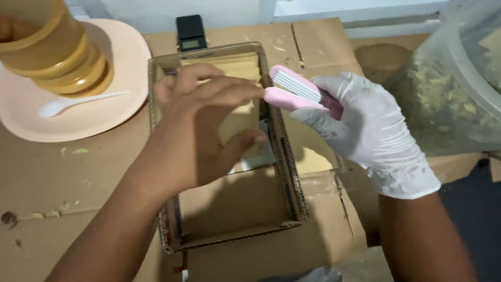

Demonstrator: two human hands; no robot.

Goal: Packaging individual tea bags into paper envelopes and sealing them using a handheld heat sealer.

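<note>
We look down at our two hands over a shallow cardboard tray [292, 206], which we use as our landmark. Our bare left hand [201, 122] reaches into the tray, fingers and thumb pinched around a yellow-brown packet [237, 122], the nearest of a row of flat packets [229, 65] standing on edge at the tray's far end. Our right hand [365, 128], in a white glove, sits just right of the tray and is clenched around a small pink handheld sealer [297, 91], whose jaws stand slightly apart and point toward the tray's right wall.

Judging from how things lie, the work seems partway along: the far end of the tray holds a stack of packets, while the near half shows bare cardboard floor. Whether the packet in our fingers is already sealed we cannot tell.

The tray rests on flattened brown cardboard [68, 177] scattered with small dry crumbs. Left of the tray sits a peach-coloured plate [112, 94] bearing a white plastic spoon [78, 103] and a stack of amber tubs [57, 52]. Beyond the tray lies a small black digital scale [191, 32]. Right of the tray stands a large clear plastic container [459, 78] with pale dried flakes inside. A white wall runs behind.
</note>
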